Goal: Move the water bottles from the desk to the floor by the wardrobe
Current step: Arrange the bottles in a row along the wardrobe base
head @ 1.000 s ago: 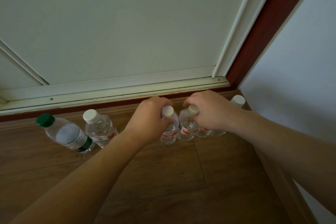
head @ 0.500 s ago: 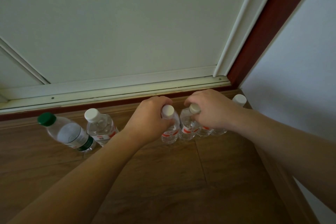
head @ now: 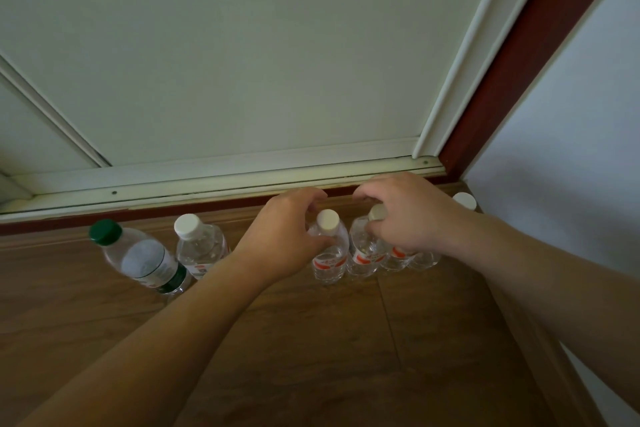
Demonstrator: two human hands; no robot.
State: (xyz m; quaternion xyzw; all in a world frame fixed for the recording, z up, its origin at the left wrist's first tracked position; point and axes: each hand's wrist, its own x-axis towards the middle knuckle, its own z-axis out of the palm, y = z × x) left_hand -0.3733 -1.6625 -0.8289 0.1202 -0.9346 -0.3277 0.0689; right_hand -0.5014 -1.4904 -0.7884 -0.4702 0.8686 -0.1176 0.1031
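Observation:
Several clear water bottles stand in a row on the wooden floor [head: 311, 340] against the wardrobe's white sliding door [head: 242, 62]. My left hand [head: 280, 239] curls round the neck of a white-capped, red-labelled bottle [head: 329, 255], thumb on its shoulder. My right hand [head: 408, 215] grips the neighbouring bottle [head: 363, 253] just under its cap. Two more bottles [head: 424, 258] are partly hidden beneath my right hand, and another white cap [head: 464, 200] shows in the corner. To the left stand a green-capped bottle [head: 138, 256] and a white-capped bottle [head: 199, 243].
The wardrobe's door track [head: 207, 184] and dark red frame [head: 519, 62] run along the back and right. A white wall [head: 571, 149] closes off the right side. Open wooden floor lies in front of the bottles.
My left fingers have loosened slightly, so the cap of that bottle shows fully. Both bottles stay upright on the floor. My right hand has hardly moved.

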